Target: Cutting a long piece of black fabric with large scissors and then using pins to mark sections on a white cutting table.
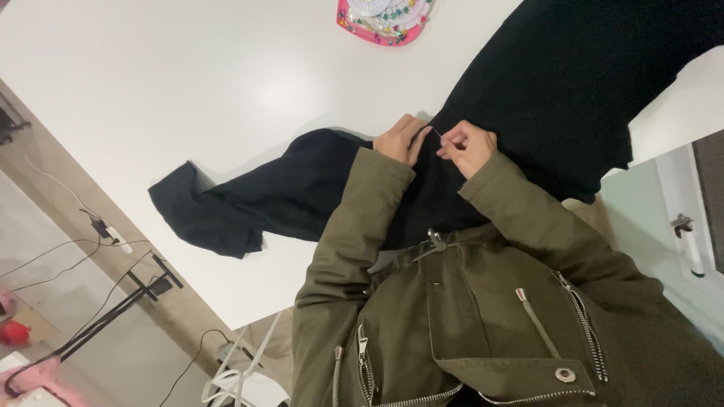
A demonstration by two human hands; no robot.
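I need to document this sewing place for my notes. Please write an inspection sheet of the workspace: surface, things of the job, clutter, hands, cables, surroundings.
Surface: white table, mostly bare; no stains seen.
Job's things: black garment spread across the table, one part trailing toward the near edge; thin needle between the two hands.
Clutter: pink pin holder with coloured pins at the far edge, partly cut off by the picture.
Hands: left hand rests on the black garment; right hand pinches the needle with its fingers. Both sleeves are olive green jacket.
Cables: several dark and white cables on the floor beside the table.
Surroundings: black stand legs, pink items on the floor, white door with handle.
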